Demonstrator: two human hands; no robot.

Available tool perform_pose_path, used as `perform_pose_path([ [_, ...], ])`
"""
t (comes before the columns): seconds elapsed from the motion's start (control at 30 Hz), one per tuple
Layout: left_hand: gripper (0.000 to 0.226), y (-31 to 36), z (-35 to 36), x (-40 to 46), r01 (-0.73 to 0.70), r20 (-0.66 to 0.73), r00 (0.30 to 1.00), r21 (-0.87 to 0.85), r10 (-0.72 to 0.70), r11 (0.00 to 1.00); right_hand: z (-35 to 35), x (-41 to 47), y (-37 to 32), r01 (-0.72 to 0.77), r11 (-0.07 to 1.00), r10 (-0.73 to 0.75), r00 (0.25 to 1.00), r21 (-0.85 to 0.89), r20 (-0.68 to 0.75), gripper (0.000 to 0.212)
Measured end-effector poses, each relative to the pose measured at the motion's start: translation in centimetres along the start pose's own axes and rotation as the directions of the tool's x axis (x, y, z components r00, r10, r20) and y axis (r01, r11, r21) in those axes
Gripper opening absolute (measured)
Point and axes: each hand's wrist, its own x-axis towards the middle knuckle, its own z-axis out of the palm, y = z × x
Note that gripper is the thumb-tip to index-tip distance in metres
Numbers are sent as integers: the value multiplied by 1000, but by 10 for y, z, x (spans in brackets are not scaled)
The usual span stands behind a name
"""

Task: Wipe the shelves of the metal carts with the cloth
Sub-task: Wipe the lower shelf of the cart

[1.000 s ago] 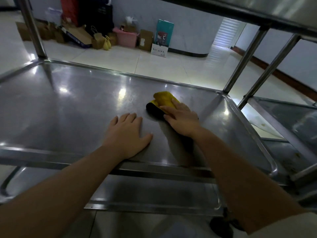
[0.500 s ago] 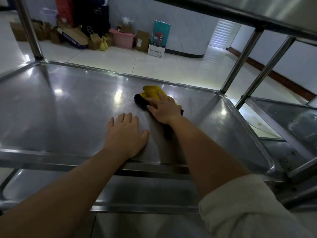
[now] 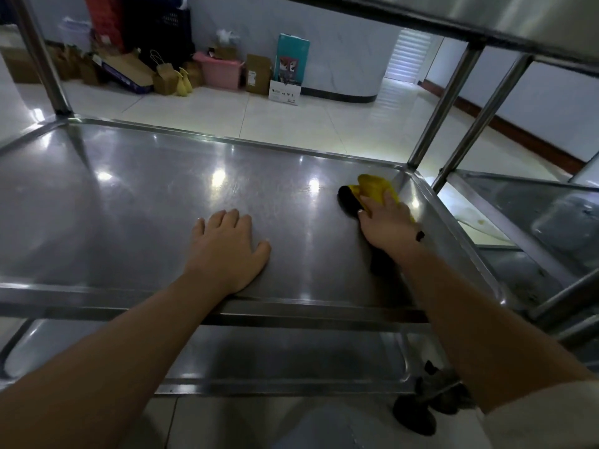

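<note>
The middle shelf [image 3: 155,202] of the metal cart [image 3: 447,95] fills most of my view, a wide steel tray with a raised lip and bright spots of light on it, with a lower shelf [image 3: 275,358] showing beneath its near edge. A second cart [image 3: 531,215] stands just beside it on my right. Beyond the far rim, on the pale tiled floor along the wall, sit cardboard boxes [image 3: 257,74], a pink tub [image 3: 222,71] and paper bags [image 3: 165,81]. My left hand [image 3: 227,251] lies flat on the shelf near the front edge, palm down, fingers straight and together, holding nothing. My right hand [image 3: 387,222] reaches toward the far right corner of the same shelf and presses down on the cloth [image 3: 376,189], fingers laid over it rather than wrapped round it. The cloth is yellow with a black part at its left end, and it lies on the steel just beside the right rim, poking out ahead of my fingertips.
</note>
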Motion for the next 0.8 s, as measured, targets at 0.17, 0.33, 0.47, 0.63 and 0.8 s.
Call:
perform_pose_path([
  [0.17,69,-2,0,1,6,14,1000,-7,-6,1000,2,-89,1,414,910,-414,909,10,-47,44],
  [0.33,58,-1,-2,-2,-21,10,1000,11,21,1000,-9,-79,59,330,944,-328,942,16,-70,46],
  [0.47,53,3,-7,-1,-31,-3,1000,51,31,998,-14,-29,93,66,995,-68,997,-73,-29,52],
  [0.63,57,7,-7,2,-13,23,1000,87,11,996,-15,-29,94,34,999,-35,999,-42,-25,51],
  [0.8,58,5,-6,6,-11,27,1000,98,8,995,-12,-113,84,92,996,-93,994,-18,-56,48],
])
